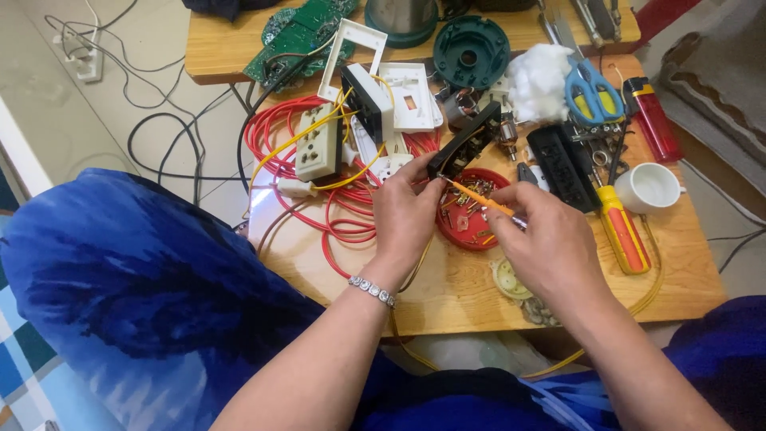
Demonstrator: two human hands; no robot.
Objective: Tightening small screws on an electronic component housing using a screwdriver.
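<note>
- Wooden tabletop point(455, 295), low and cluttered with electrical parts, stands over a pale floor where grey cables trail.
- Left hand point(407, 211) is closed around the lower end of a black plastic housing point(467, 144), holding it tilted above a red round tray point(479, 211) of small brass screws.
- Right hand point(546, 239) pinches a slim orange screwdriver point(479, 199), whose tip touches the housing's lower end just beside the left fingertips.
- Red wire point(279, 140) lies in loose coils left of the hands, with a beige socket block point(319, 144) resting on it.
- Right of the tray lie a black socket strip point(562, 164), a larger orange-handled screwdriver point(624, 231) and a white cup point(650, 187).
- Further back are blue-handled scissors point(592, 92), a red lighter point(653, 120), white wadding point(538, 80), a green round part point(471, 49) and a green circuit board point(299, 36).
</note>
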